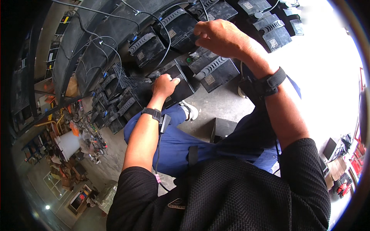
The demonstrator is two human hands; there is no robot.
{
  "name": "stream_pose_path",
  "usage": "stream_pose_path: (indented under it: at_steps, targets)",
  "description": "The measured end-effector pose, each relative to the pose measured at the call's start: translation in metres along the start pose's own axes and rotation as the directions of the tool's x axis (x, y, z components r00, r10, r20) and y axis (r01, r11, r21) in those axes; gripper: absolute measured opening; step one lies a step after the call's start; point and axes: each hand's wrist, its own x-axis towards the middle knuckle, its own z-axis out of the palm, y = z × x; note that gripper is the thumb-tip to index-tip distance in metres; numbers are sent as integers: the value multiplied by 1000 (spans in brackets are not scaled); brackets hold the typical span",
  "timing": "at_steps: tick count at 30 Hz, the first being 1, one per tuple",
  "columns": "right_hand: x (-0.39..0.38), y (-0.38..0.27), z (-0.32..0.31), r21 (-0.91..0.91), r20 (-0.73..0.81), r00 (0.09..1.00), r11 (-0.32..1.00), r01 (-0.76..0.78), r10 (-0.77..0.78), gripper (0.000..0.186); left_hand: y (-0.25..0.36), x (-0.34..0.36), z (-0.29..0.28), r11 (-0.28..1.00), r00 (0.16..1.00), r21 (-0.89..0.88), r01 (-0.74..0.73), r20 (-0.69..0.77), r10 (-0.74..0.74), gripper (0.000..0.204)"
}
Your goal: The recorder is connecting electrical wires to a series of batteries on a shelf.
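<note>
One shirt, left hand on one case, right hand near another.

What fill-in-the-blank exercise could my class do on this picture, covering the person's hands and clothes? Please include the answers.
1. In the picture, the higher hand is the person's ____ one.
2. The lower hand, at a black box, is the person's ____ one.
3. The colour of the person's trousers is ____.
4. The colour of the person's short-sleeved shirt is ____.

Missing words: right; left; blue; black.
</note>
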Motion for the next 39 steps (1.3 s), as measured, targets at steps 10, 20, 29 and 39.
stream_pose_path:
  at_steps: [10,20,29,39]
  targets:
    - [1,0,-4,-3,16,999,999,39,-39,25,0,-1,2,999,999,-18,-49,-10,48,38]
    - [4,-6,1,-77,123,992,997,-15,24,27,0,1,6,940,995,-329,-88,16,99,23]
    - [4,0,8,-55,141,990,998,1,6,27,9,0,6,902,980,-388,-189,-9,201,22]
    - [9,7,23,-12,89,995,999,43,-42,32,-12,-2,18,956,984,-241,-167,-94,149,31]
